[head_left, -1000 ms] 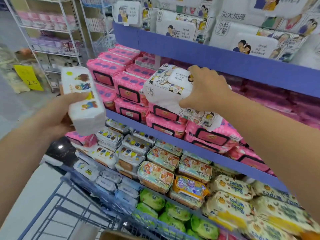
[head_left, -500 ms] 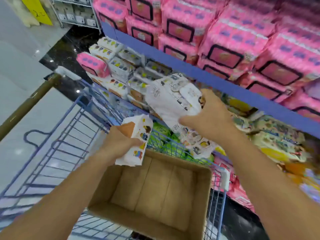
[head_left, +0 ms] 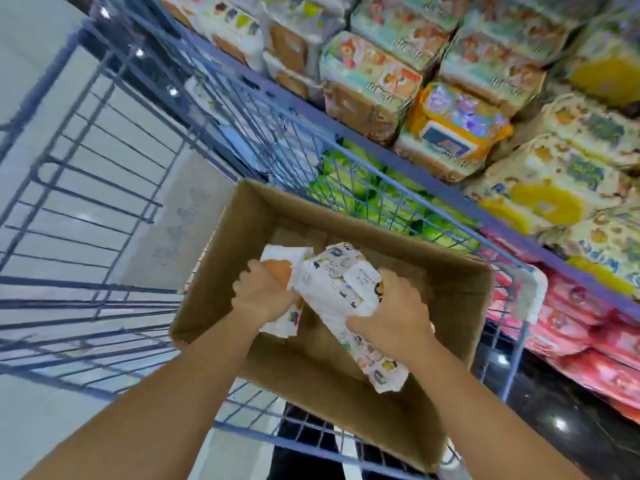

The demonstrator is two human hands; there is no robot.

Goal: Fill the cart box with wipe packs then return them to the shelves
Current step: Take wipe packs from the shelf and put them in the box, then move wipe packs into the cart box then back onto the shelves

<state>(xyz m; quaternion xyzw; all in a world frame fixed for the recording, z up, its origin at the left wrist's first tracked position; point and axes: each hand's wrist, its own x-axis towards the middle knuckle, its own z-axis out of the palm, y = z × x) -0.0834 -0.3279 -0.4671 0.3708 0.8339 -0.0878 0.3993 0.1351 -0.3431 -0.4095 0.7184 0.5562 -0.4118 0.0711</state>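
Note:
An open cardboard box (head_left: pixel 221 265) sits in the blue wire cart (head_left: pixel 104 188). Both my hands are down inside the box. My left hand (head_left: pixel 265 296) grips a small white wipe pack (head_left: pixel 284 258) with an orange patch and cartoon prints. My right hand (head_left: pixel 391 317) grips a larger white wipe pack (head_left: pixel 341 289) printed with small cartoon pictures; its long end sticks out below my wrist. The two packs touch each other in the middle of the box. The box floor under them is mostly hidden.
Shelves (head_left: pixel 415 161) with blue edges run along the right, stacked with orange, yellow, green and pink wipe packs. The cart's wire side stands between box and shelf. Pale floor (head_left: pixel 34 46) lies to the left of the cart.
Both hands came down from shelf height, carrying the two packs, and now hold them inside the box. My view tilted down toward the cart.

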